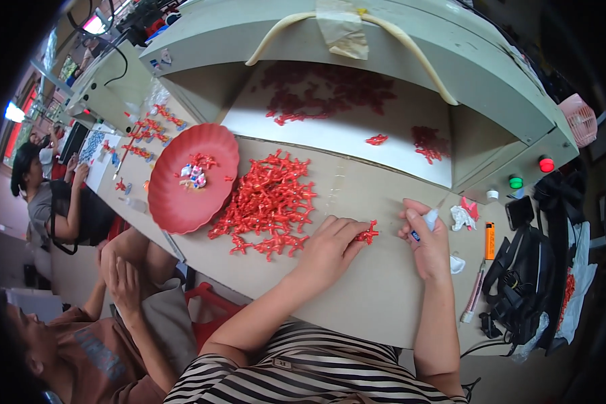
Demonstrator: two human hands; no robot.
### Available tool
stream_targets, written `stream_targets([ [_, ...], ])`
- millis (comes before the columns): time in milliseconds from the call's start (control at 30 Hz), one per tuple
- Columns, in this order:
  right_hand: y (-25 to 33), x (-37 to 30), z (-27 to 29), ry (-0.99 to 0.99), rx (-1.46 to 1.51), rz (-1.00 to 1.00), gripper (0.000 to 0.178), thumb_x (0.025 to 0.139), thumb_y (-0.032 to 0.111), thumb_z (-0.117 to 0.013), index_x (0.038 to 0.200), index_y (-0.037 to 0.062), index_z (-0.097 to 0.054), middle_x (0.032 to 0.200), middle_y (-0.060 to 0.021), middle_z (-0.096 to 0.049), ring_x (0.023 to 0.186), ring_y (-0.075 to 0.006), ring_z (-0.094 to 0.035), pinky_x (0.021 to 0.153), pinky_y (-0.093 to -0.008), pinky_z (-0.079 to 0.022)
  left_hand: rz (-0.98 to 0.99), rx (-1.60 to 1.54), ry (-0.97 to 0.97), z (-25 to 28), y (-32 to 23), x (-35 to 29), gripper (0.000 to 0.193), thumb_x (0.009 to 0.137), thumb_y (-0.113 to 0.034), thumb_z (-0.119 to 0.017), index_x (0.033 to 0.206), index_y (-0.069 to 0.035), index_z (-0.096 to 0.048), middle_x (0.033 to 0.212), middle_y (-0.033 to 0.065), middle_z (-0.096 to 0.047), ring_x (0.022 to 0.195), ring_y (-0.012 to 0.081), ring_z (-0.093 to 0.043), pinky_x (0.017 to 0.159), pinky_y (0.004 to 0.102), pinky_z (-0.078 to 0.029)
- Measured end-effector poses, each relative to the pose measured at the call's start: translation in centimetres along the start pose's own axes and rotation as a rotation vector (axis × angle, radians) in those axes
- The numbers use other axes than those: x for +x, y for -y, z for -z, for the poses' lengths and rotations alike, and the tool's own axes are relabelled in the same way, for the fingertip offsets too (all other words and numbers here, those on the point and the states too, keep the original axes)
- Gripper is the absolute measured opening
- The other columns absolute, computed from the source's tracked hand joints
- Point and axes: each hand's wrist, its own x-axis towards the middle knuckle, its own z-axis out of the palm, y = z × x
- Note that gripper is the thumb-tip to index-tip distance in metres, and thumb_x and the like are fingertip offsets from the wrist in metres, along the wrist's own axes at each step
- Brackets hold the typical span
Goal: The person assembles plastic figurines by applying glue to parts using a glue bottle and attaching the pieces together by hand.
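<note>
My left hand (330,248) is closed, pinching a small red plastic figure (367,233) between thumb and fingertips just above the table. Off to its right, my right hand (427,244) wraps round a small white squeeze bottle (429,219) with a blue label. The bottle's thin nozzle points up and away from me, apart from the figure. Left of my left hand lies a big heap of similar red figures (269,198). Beside that heap stands a red scalloped bowl (172,202) with some red figures and a few white-and-blue pieces in it.
A grey cabinet (411,47) with an open bay holds more red figures (431,143). At the right lie crumpled white tissue (462,217), an orange box (489,241), a phone (519,212) and a black bag (518,283). People (108,337) sit at the left.
</note>
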Motion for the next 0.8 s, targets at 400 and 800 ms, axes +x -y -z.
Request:
stream_targets([
  [400, 0.0, -0.4, -1.0, 0.025, -0.063, 0.006, 0.028, 0.083, 0.016, -0.059, 0.106, 0.0015, -0.057, 0.085, -0.0039, -0.058, 0.067, -0.0065, -0.049, 0.067, -0.0231, -0.044, -0.187, -0.45, -0.08, 11.8, -9.5, -1.6, 0.023, 0.074, -0.002, -0.058, 0.097, -0.005, -0.06, 0.084, 0.0097, -0.057, 0.082, 0.0218, -0.052, 0.077, 0.0338, -0.041],
  [800, -0.3, -0.3, -0.6, 0.056, -0.134, 0.033, 0.027, 0.084, 0.015, -0.056, 0.106, 0.0006, -0.057, 0.087, -0.0055, -0.059, 0.067, -0.0082, -0.052, 0.066, -0.0238, -0.046, -0.587, -0.401, -0.245, 25.0, -0.5, 1.8, 0.005, 0.073, -0.004, -0.056, 0.078, -0.003, -0.057, 0.076, 0.0122, -0.057, 0.069, 0.0234, -0.052, 0.063, 0.0334, -0.044],
])
